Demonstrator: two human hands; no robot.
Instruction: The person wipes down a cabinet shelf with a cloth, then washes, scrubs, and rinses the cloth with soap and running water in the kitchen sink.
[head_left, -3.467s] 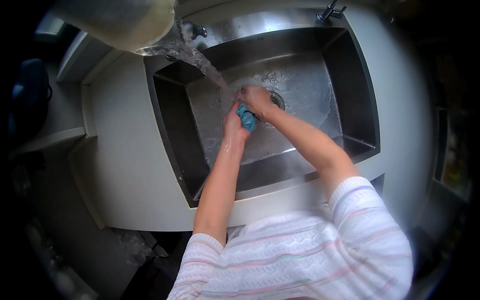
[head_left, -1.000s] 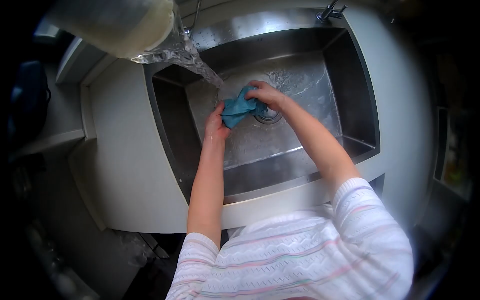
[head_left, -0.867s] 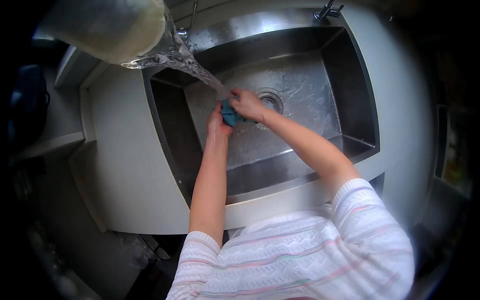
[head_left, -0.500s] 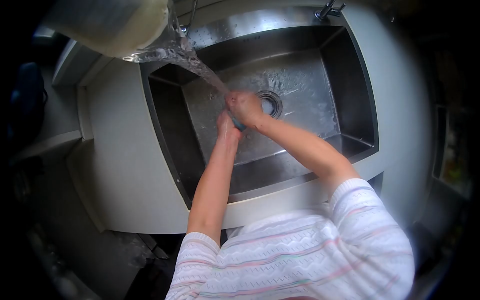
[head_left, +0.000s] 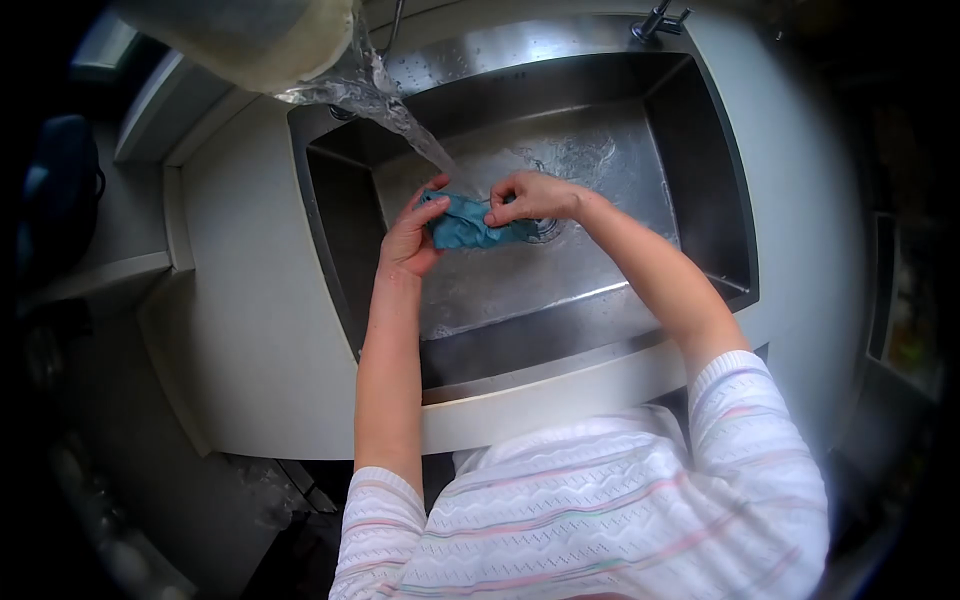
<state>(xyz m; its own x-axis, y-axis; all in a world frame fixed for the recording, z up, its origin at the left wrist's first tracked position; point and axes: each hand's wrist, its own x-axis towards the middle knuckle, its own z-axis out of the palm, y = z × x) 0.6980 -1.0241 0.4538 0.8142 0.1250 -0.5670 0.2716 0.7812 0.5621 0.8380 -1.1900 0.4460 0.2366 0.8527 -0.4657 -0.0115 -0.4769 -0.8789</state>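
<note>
A wet teal cloth (head_left: 462,226) stretches between my two hands over the sink. My left hand (head_left: 410,238) holds its left end, thumb on top and fingers behind. With fingers pinched, my right hand (head_left: 532,197) grips the cloth's upper right part. A stream of water (head_left: 425,143) falls just beyond the cloth, near my left fingertips. The drain (head_left: 545,231) is partly covered by the cloth and my right hand.
The stainless steel sink (head_left: 590,290) is set into a pale countertop (head_left: 255,290). Water pours past a large, pale rounded object (head_left: 260,45) close to the camera at upper left. A metal tap handle (head_left: 660,22) stands at the back right rim.
My hands were pressed together around the mostly hidden cloth. They have moved apart, and the cloth is now spread between them. My right hand has shifted right.
</note>
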